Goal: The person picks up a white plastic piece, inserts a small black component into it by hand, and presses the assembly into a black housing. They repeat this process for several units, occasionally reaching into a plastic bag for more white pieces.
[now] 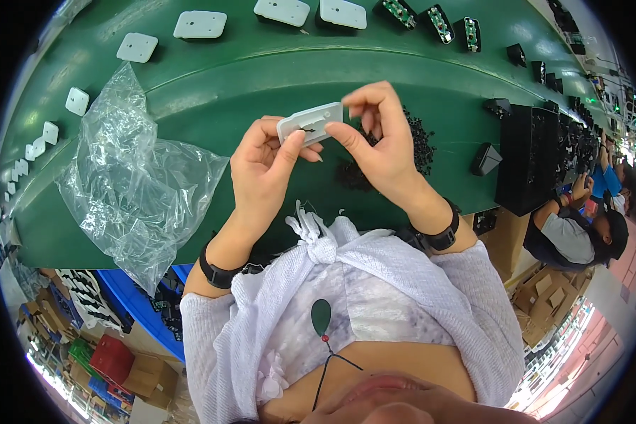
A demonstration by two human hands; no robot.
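Note:
A light grey-white plastic cover [316, 119], flat with rounded corners, is held up and tilted above the green table. My left hand [265, 152] is closed on its left end, with the thumb on the face and the fingers behind. A small dark slot or part shows on that face beside the thumb. My right hand [385, 145] is at the cover's right end, its thumb against the edge and its fingers curled near the upper corner. Just behind the right hand lies a pile of small black parts [420, 145], partly hidden by it.
A crumpled clear plastic bag [131, 162] lies at the left. More white covers [200, 25] line the table's far and left sides. Black housings with green circuit boards [440, 25] stand at the far right. A black bin [526, 155] and a co-worker [576, 230] are rightward.

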